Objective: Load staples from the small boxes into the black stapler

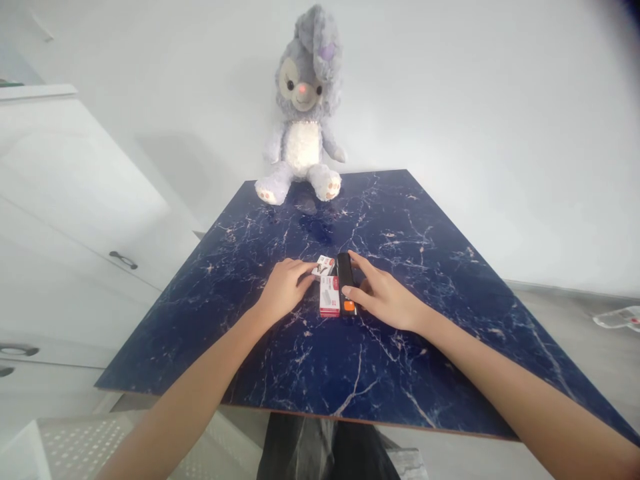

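Note:
On the dark blue marbled table [450, 320] lie a black stapler with an orange end [345, 280] and two small red-and-white boxes. My right hand [383, 293] rests against the stapler, thumb and fingers closed around its right side. My left hand [285, 287] has its fingertips on the smaller box [325, 265], fingers curled over it. The longer box [329, 297] lies between both hands, right beside the stapler.
A grey plush rabbit [303, 113] sits at the table's far edge against the white wall. White cabinets with dark handles [123, 260] stand to the left. A perforated white surface [75, 447] lies below the near left corner.

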Demonstrator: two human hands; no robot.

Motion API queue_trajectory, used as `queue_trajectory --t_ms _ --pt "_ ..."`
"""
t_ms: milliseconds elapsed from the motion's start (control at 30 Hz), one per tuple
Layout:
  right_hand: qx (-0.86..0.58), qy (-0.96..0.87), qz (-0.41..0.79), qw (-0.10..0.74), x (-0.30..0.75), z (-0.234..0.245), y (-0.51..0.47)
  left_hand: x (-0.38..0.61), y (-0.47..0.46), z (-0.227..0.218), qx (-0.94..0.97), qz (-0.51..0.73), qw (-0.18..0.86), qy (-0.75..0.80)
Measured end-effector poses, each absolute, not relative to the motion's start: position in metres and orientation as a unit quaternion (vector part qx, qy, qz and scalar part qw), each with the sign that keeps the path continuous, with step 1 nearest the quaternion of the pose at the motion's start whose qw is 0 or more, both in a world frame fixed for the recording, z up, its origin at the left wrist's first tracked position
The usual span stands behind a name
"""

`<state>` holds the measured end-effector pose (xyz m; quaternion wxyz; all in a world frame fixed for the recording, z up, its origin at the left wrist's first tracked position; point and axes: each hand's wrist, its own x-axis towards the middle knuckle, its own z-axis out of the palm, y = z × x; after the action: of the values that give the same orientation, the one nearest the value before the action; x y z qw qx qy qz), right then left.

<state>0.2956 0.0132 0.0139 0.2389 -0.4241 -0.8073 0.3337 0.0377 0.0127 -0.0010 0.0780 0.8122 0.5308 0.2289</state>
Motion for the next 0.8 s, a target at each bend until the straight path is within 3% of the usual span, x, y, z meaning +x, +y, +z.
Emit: queue_trajectory --t_ms 267,467,800 --pt "-0.421 -0.804 0.348 0.235 0.294 0.017 0.012 0.039 0.008 0.000 0.813 0.288 0.138 0.487" --pt "-0.414 -0.805 0.350 0.241 0.295 0.017 0.013 0.029 -0.002 0.010 0.833 0.190 0.272 0.442" --pt "-0.437 -0.800 0.313 0.267 0.294 0.012 0.013 0.035 0.000 0.003 0.843 0.192 0.229 0.448"
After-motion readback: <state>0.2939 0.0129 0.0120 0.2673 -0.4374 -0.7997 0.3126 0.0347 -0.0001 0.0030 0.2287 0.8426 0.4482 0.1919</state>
